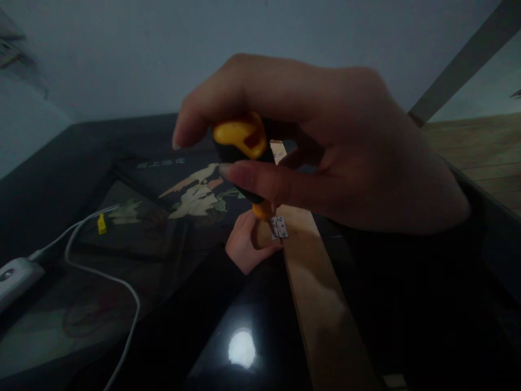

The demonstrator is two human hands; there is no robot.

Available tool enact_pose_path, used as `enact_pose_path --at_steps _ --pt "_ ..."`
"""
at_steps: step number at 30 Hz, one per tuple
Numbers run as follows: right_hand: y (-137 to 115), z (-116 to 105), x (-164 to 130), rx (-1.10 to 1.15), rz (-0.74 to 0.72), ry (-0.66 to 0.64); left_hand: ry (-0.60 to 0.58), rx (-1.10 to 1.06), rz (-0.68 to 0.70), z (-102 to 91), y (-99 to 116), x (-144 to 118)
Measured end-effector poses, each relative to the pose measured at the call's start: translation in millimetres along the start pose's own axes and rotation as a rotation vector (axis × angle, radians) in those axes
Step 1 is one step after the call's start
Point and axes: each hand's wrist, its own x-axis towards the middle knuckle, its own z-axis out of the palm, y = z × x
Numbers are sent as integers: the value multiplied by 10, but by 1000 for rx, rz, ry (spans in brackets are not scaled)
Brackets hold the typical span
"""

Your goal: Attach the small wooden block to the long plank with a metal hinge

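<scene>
Taking the small metal hinge [279,227] as the landmark: far to its left, at the edge of the dark glossy worktop [191,326], lies a white device [14,276], and a white cable [106,279] loops from it across the surface toward the near edge. Nearer to the hinge but still well left of it sits a small yellow piece [101,224], and behind that the worktop shows a painted panel with pale birds and flowers [194,196]

Just left of the hinge is the left hand [248,244], lower and farther from the camera, its fingers curled against the edge of the wooden slat [315,282] and touching the wood right beside the hinge; it grips nothing else that can be seen. The hinge lies flat on the top face of the slat, near its far end, and the slat runs from there toward the near right

Above the hinge, close to the camera, the right hand [325,146] is closed around the yellow-and-black handle of a screwdriver [244,146], thumb below and fingers over the top. The tool points down, its yellow collar ending just above the hinge; the tip itself is too small and dim to make out. Far right of the hinge, beyond the worktop, a wooden floor [484,146] shows
</scene>
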Motion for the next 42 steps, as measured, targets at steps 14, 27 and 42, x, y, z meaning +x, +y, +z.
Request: enact_pose_path --at_steps 14,27,42 --pt "123 187 -91 -248 -50 76 -59 78 49 -25 -18 22" --pt "-24 102 -158 45 -60 153 -160 242 310 -78 -171 -5" --pt "102 142 -158 38 -69 58 -161 293 376 -45 -232 -10"
